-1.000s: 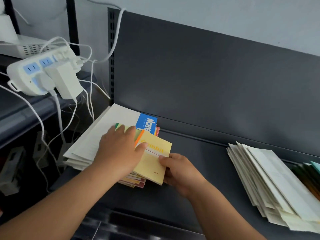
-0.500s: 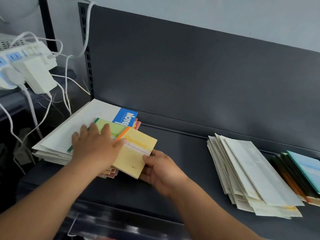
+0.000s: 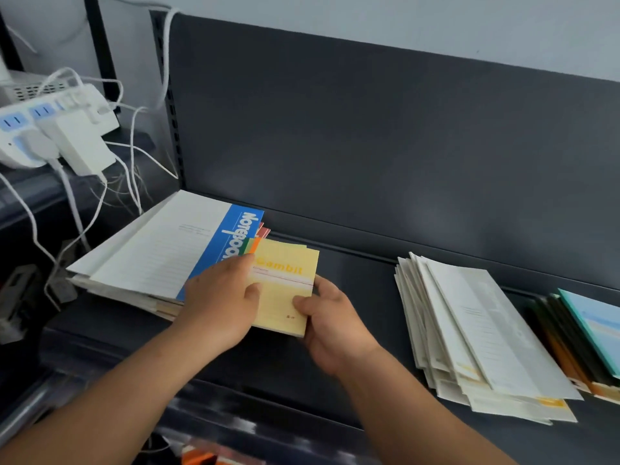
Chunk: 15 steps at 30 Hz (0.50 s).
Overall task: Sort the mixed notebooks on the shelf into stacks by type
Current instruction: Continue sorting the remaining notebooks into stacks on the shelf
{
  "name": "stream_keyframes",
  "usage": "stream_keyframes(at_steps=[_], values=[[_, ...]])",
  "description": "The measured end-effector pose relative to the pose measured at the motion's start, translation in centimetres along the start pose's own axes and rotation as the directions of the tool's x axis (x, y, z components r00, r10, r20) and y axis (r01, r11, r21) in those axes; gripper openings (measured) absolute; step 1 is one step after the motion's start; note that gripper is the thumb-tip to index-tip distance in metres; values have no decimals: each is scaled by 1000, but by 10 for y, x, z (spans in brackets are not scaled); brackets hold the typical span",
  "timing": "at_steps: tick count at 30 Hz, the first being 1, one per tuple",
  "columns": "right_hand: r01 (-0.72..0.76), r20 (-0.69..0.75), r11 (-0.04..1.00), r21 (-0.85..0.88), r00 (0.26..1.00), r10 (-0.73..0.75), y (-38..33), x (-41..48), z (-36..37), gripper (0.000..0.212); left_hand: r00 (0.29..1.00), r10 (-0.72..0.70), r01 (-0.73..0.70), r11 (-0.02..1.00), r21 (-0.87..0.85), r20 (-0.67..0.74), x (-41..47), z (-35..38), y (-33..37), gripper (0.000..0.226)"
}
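A small stack of little notebooks, topped by a yellow "Gambit" notebook (image 3: 285,286), is held between both hands on the dark shelf (image 3: 352,297). My left hand (image 3: 221,303) grips its left side, fingers over the cover. My right hand (image 3: 328,323) holds its right lower corner, thumb on top. Green and orange covers peek out beneath at the top left. To the left lies a pile of large notebooks (image 3: 157,250), white-lined with a blue "Notebook" spine strip. At the right is a fanned stack of white notebooks (image 3: 476,330) and a stack with a teal cover (image 3: 593,327).
A white power strip (image 3: 50,125) with plugs and trailing white cables hangs at the left beside the shelf upright. The dark back panel (image 3: 369,146) rises behind the shelf. A lower shelf edge shows blurred below my arms.
The small stack has slid right off the large pile, uncovering the blue "Notebook" strip. My left hand moved from flat on top to its left side.
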State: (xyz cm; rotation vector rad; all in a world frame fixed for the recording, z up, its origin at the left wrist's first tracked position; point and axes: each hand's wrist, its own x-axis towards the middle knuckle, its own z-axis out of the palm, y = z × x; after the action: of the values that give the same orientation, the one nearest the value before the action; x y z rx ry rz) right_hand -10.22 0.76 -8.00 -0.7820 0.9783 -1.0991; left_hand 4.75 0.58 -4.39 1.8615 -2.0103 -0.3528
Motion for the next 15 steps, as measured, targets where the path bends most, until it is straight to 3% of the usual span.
stream_keyframes(at_steps=[7, 12, 15], values=[[130, -70, 992, 1, 989, -130, -54, -45, -54, 37, 996, 90, -93, 964, -251, -24, -12, -5, 74, 51], [184, -183, 979, -90, 963, -198, -87, -94, -117, 37, 990, 99, -14, 782, -623, 102, -12, 15, 137, 50], [176, -341, 960, -219, 908, -244, -99, -120, -163, 39, 976, 170, -35, 742, -670, 137, -17, 35, 182, 51]])
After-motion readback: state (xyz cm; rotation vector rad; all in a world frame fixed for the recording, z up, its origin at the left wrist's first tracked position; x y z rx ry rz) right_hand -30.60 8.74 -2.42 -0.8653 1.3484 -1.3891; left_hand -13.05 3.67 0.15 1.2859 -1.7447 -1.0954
